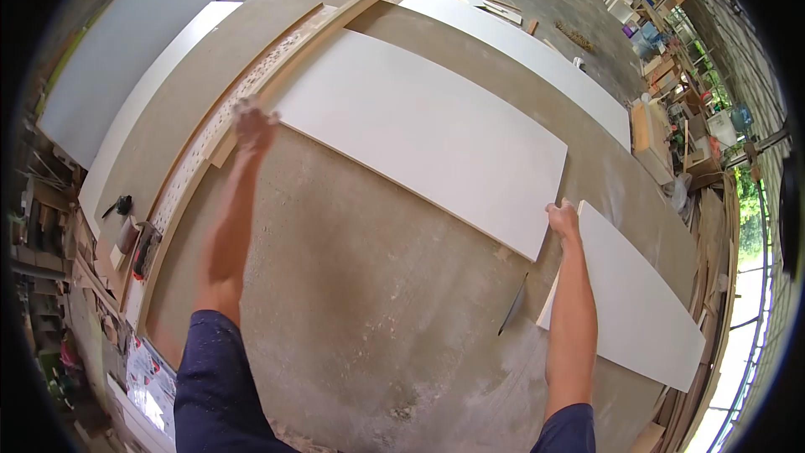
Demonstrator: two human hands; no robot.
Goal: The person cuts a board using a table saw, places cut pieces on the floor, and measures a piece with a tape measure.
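Note:
A large white board (428, 122) lies flat on the dusty brown work surface (335, 285), its left end beside a long wooden rail (293, 54). My left hand (255, 123) is over the rail by the board's near left corner; it is slightly blurred, its fingers look apart, and nothing shows in it. At the board's right end, my right hand (563, 218) has curled fingers against the edge. A second white board (629, 302) with a slanted side lies just right of that hand. Below it rests a thin dark pointed tool (513, 306), possibly a blade.
Beyond the middle board lies another white panel (520, 50). A speckled strip (243, 88) runs beside the rail, with a red and black tool (144, 253) at its near end. A large pale sheet (126, 59) leans at far left. Wood scraps (662, 134) pile up at right.

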